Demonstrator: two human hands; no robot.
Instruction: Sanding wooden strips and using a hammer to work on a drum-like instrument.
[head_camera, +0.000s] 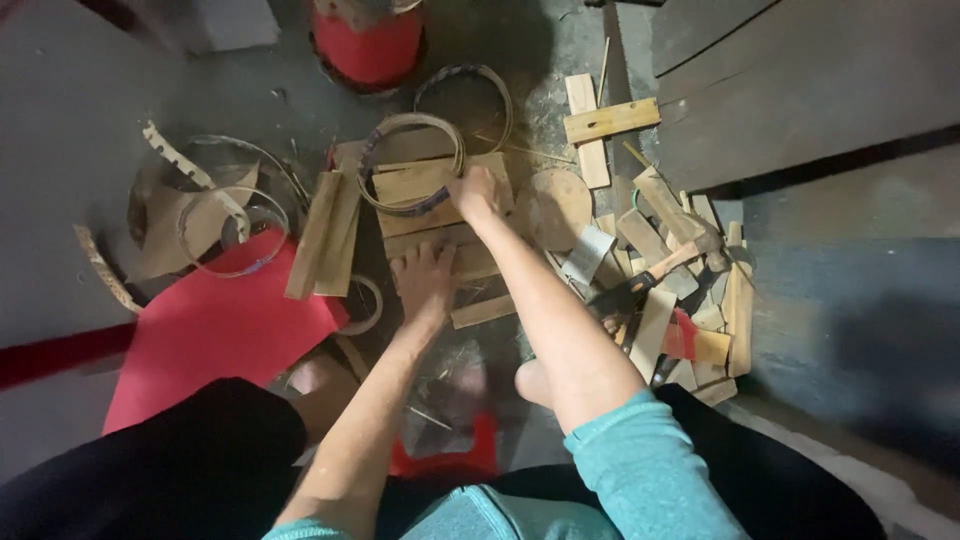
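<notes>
Pinching the hoop (412, 163) at centre frame, the right hand (474, 192) is closed on its rim (over stacked boards (440, 215)); the left hand (425, 282) is pressed flat, fingers spread, just below.

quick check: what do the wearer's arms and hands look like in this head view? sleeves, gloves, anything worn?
Both hands are bare: no gloves, rings, watch or bands visible on the left hand or the right hand. Forearms are uncovered as well. Teal sleeves are pushed up to about the elbow on both arms, of a soft knit-looking fabric, plain, with no markings. Dark trousers show below.
</notes>
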